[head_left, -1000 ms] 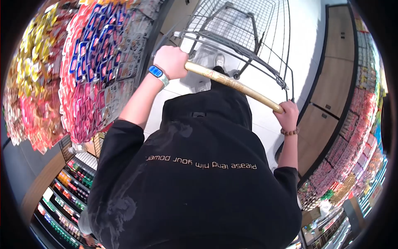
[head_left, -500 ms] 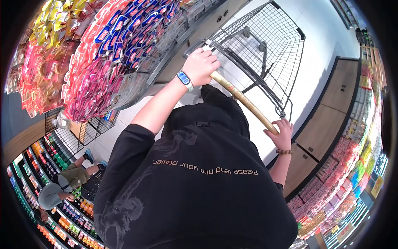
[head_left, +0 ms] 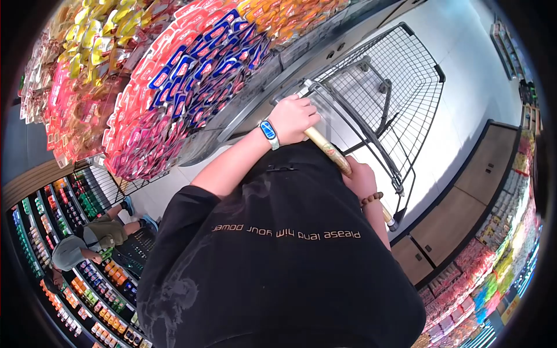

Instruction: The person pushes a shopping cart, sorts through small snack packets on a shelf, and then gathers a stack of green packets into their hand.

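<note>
My left hand, with a blue-faced wristband above it, is wrapped round the left part of a pale, wood-coloured cart handle. Near the middle of the same handle, my right hand is closed on the bar, its fingertips partly hidden. A beaded bracelet circles that wrist. Beyond both hands is the wire shopping cart, with no goods visible in its basket. The handle's right end shows past my right forearm.
Hanging packets crowd a rack at the left, close to the cart. Wooden cabinets and packed goods line the right. At the lower left, a person is beside bottle shelves. Pale floor extends ahead.
My right hand has slid left along the handle, from its right end towards the middle. My left hand still holds the bar. The view has shifted, and the cart appears farther right and lower.
</note>
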The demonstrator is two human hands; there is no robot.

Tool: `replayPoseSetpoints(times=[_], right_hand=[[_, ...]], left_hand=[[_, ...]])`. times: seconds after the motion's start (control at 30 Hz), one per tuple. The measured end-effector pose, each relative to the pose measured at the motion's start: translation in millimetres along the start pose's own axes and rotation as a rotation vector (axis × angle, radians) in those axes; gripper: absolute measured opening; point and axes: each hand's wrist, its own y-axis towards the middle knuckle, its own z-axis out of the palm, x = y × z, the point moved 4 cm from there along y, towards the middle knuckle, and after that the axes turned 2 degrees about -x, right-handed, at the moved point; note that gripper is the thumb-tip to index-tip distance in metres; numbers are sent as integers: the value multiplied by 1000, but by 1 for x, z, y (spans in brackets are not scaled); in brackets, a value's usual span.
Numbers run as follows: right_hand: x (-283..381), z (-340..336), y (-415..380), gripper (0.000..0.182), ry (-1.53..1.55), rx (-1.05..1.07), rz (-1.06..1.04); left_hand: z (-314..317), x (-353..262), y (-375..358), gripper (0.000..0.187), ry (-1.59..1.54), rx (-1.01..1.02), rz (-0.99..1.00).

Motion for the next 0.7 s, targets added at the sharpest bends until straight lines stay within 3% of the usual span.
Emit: replayPoseSetpoints(times=[0.3,0.4,0.43,0.53,0.6,0.7], right_hand=[[-34,-50,60,32,68,-33,4],[-41,-74,76,35,69,34,84],[-48,-79,83,36,55,55,101],[-58,-98,96,42,134,-68,-21],[-73,-104,107,46,79,-45,28],[-82,-120,122,52,93,-50,20]], left_hand=[[19,38,70,17,-38,69,-16],[-1,41,90,24,-109,-134,61],[-7,45,89,32,-190,-115,-16],[-49,67,72,33,4,-242,-195],[-68,85,52,37,151,-298,-321],[-88,108,30,45,268,-238,-539]])
